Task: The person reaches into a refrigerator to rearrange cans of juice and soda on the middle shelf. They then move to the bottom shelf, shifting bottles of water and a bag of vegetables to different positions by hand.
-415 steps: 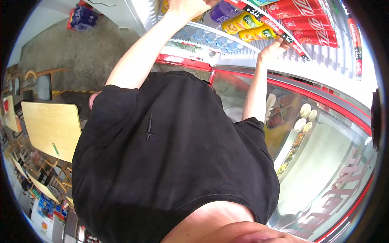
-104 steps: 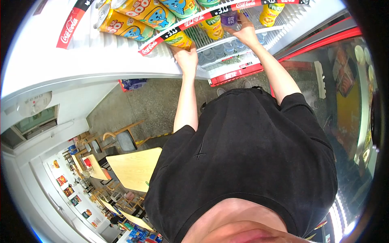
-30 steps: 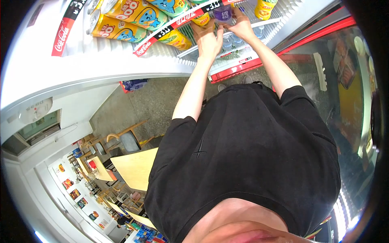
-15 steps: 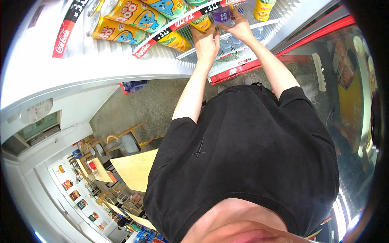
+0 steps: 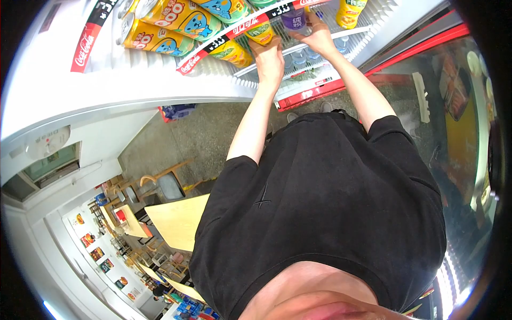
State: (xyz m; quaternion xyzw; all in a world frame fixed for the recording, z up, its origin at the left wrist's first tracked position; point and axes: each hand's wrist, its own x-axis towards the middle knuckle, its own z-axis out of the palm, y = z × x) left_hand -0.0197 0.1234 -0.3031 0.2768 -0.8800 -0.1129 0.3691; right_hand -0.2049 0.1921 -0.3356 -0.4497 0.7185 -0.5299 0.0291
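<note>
At the top of the head view, my left hand has its fingers closed at the lower part of a yellow bottle on the cooler shelf. To its right, my right hand is curled around a purple-labelled bottle, with the thumb below it and the fingers along its right side. Both bottles stand behind the red price strip. Another yellow bottle sits left of my left hand, and one more yellow bottle stands right of my right hand.
Orange drink cans fill the shelf at upper left. Clear bottles sit on a lower shelf above the red cooler edge. The open glass door is at right. Tables and chairs stand at lower left.
My left hand has shifted slightly down and left, and its thumb is now closer to the fingers. More of the yellow bottle's label shows. My right hand has barely moved.
</note>
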